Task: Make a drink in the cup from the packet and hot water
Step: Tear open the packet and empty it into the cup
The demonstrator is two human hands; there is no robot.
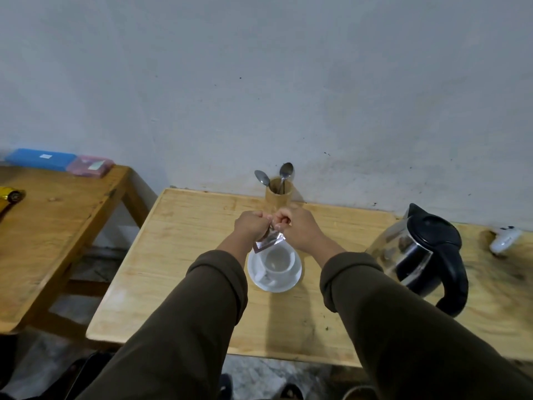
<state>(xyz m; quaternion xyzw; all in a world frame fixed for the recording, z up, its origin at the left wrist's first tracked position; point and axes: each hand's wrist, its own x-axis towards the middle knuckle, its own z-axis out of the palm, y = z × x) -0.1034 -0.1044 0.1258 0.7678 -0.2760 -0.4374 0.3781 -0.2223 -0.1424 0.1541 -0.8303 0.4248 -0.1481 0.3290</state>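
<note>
A white cup (279,261) stands on a white saucer (288,284) in the middle of the light wooden table (187,255). Just above the cup's far rim hangs a small silvery packet (269,240) with a reddish edge. My left hand (251,226) and my right hand (300,229) both pinch its top, knuckles close together. The cup looks empty. A kettle (424,255) with a glass body, black lid and black handle stands to the right of the cup.
A wooden holder (278,194) with two metal spoons stands against the wall behind my hands. A white object (505,241) lies at the far right. A second wooden table (57,226) on the left carries a blue case (40,159) and a pink box (90,166).
</note>
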